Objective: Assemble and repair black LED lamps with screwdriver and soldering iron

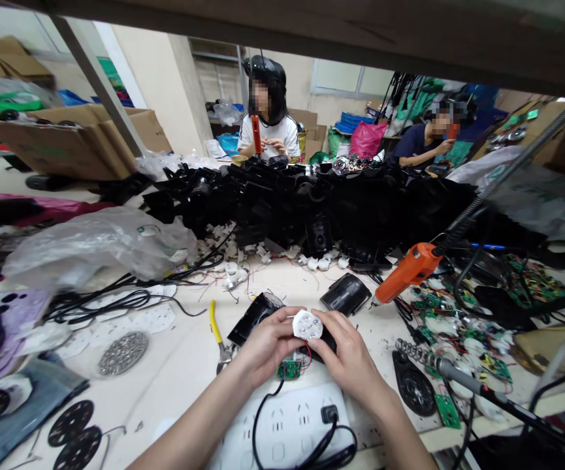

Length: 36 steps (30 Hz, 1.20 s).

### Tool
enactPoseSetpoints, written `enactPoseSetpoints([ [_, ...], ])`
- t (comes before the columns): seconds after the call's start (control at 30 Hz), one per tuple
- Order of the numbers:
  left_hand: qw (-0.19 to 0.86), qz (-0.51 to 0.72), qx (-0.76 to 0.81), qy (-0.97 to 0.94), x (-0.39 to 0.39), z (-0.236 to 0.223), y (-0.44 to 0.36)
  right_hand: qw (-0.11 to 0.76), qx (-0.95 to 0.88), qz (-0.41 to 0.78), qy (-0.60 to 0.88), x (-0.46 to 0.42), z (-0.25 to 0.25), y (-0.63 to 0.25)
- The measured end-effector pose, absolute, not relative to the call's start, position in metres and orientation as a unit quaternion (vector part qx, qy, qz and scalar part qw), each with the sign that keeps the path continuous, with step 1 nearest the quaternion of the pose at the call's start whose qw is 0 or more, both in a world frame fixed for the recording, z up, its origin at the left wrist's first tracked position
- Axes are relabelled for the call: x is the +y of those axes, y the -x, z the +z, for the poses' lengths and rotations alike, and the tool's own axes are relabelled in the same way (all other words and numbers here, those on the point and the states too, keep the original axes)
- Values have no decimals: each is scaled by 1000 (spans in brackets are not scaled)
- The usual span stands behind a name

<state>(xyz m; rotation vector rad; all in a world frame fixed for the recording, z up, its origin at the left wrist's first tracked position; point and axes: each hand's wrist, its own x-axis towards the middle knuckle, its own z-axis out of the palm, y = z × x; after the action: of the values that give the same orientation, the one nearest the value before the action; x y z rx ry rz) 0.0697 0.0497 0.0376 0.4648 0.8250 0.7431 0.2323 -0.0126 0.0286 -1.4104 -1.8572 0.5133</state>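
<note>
No word, brand or number can be read anywhere here — only marks too small or blurred to make out. A small green mark stands on the clear plastic bag [96, 251] at the left of the desk [179, 365], a faint greenish patch shows on the front of the cardboard box [61, 147] behind it, and green print too unclear to read marks the whitish bag [488, 171] at the right — while the specks on the white sheets [157, 320] may be print or holes, I cannot tell which

White disc [307, 325] (clear lenses [314, 321] camera-side) between fingers [283, 314]
</note>
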Motion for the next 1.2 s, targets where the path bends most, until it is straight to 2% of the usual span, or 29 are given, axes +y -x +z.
enactPoseSetpoints([
  [0.6,803,356,383,-284,47,42,-68,388,-696,190,573,-15,27,-227],
  [0.77,652,382,434,-490,45,40,-74,404,-684,184,579,-21,27,-228],
  [0.9,550,337,438,-626,48,43,-79,391,-706,182,562,-24,28,-233],
  [1.2,466,319,392,-726,53,49,-89,376,-730,89,563,-22,14,-246],
])
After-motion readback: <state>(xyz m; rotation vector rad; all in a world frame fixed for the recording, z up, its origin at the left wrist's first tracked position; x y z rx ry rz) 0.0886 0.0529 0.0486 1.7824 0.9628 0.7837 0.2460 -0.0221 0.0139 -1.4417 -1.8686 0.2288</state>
